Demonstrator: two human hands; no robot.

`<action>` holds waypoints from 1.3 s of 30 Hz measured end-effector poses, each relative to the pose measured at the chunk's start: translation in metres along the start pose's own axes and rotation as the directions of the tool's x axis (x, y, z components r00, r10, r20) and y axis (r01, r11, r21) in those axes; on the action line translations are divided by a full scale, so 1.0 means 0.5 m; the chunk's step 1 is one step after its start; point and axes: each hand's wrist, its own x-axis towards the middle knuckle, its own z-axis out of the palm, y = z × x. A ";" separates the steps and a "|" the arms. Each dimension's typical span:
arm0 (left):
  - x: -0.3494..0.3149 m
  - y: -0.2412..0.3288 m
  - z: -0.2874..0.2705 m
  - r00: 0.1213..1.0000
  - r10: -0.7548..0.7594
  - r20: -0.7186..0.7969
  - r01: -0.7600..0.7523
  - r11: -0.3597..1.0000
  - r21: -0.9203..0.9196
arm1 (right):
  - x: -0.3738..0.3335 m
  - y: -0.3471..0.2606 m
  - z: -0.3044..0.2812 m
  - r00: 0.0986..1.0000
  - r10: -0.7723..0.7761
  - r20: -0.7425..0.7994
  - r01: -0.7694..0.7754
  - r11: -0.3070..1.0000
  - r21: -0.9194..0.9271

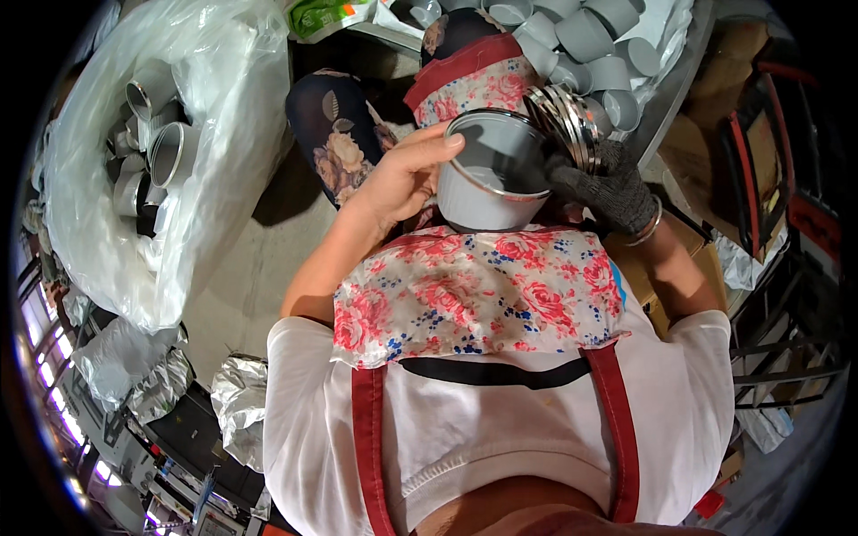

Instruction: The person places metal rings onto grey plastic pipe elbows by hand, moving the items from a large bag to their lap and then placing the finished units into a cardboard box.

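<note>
A round grey pot (487, 207) with a shiny metal rim is held over my lap, tilted so that its inside shows. My bare left hand (404, 179) is closed on its left side, the thumb over the rim. My right hand (617, 195), in a dark grey knit glove, is closed around a bunch of shiny metal rings (572, 125). The gloved fingers also reach the pot's right rim; their tips are partly hidden in shadow. Below the pot lies the floral apron (483, 295) I wear.
At the left, a large clear plastic bag (232, 170) holds several grey pots with shiny rims. Many plain grey pots (590, 36) are heaped in a bin at the far right. A cardboard box (657, 277) stands beside my right arm, and black racks (760, 170) are further right.
</note>
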 end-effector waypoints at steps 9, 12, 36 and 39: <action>0.008 0.009 0.056 0.979 0.054 -0.195 -0.037 0.995 0.090 | 0.025 0.015 0.040 0.941 -0.304 -0.145 0.313 0.949 0.041; -0.003 0.013 0.075 0.973 0.079 -0.218 -0.043 0.985 0.165 | 0.026 0.010 0.031 0.646 -0.762 0.051 0.640 0.504 -0.580; -0.317 0.221 -0.112 -0.162 0.912 -0.376 -0.494 0.255 0.831 | 0.471 0.217 -0.124 0.827 -0.483 0.287 0.440 0.239 -0.865; -0.264 0.203 -0.101 0.022 0.958 -0.286 -0.596 0.243 0.766 | 0.431 0.176 -0.173 0.916 -0.400 0.022 0.279 0.598 -0.751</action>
